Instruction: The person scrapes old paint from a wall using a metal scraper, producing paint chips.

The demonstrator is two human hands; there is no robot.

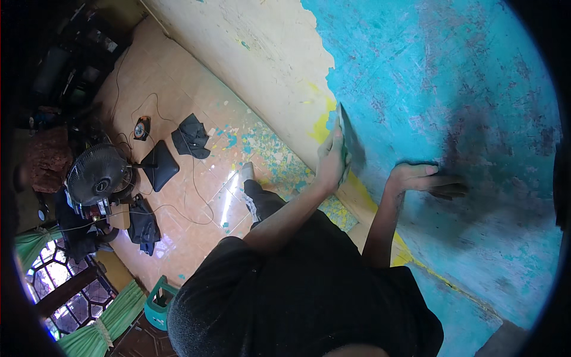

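My left hand [332, 159] is closed around a scraper [339, 114], its thin blade pointing up along the wall. The blade lies at the ragged border between turquoise paint [386, 77] and the bare cream wall [256, 59]. Yellow paint [321, 122] shows in patches beside the blade. Most of the scraper's handle is hidden by my fingers. Farther right, my right hand [422, 178] rests on the turquoise surface with its fingers stretched out and nothing in it.
Paint flakes [267, 149] litter the tiled floor along the wall. A black fan [98, 178], dark cloths [191, 135], a measuring tape [141, 128] and loose cords lie to the left. A green plastic stool [159, 302] stands near the curtained window [65, 282] at lower left.
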